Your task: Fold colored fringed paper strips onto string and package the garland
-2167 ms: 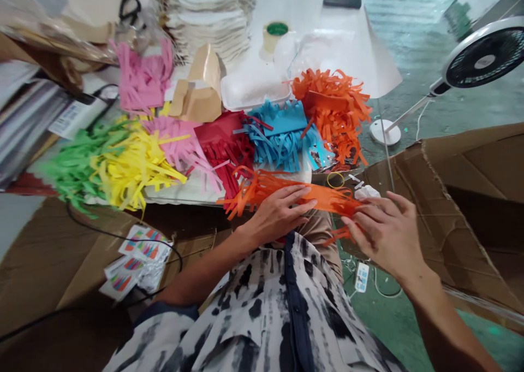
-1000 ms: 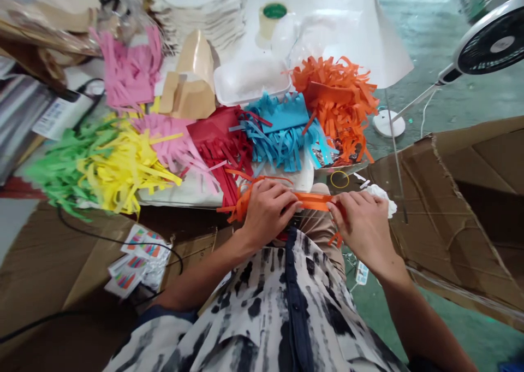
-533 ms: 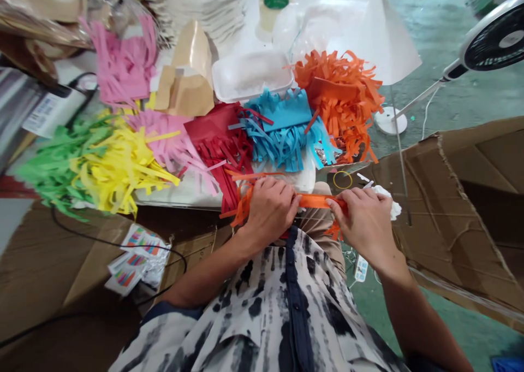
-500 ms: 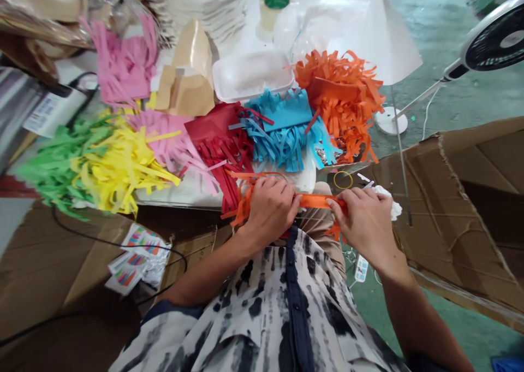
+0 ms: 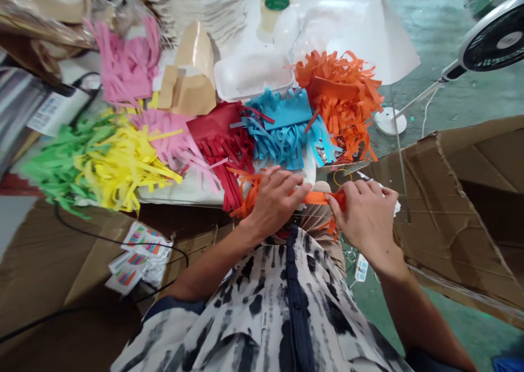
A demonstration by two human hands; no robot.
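An orange paper fringe (image 5: 316, 198) is stretched between my hands above my lap, its upper edge a narrow flat band. Its cut strips hang out on the left beside my left hand (image 5: 276, 200) and under the right. My left fingers lie closed over the band's left part, hiding it. On the right end, my right hand (image 5: 366, 213) pinches the band between thumb and fingers. Just beyond, on the table, lie a red fringe (image 5: 221, 129), a blue fringe (image 5: 284, 115) and a heap of orange fringes (image 5: 339, 96).
Green fringes (image 5: 67, 159), yellow fringes (image 5: 126, 164) and pink fringes (image 5: 126, 63) lie left. A white tray (image 5: 254, 77), brown paper piece (image 5: 192, 82) and tape roll (image 5: 275, 11) sit behind. Cardboard boxes (image 5: 470, 208) flank me; a fan (image 5: 497, 39) stands right.
My left fingers have lifted and stretched further right over the orange band, so less of it shows. My right hand keeps its pinch, turned slightly.
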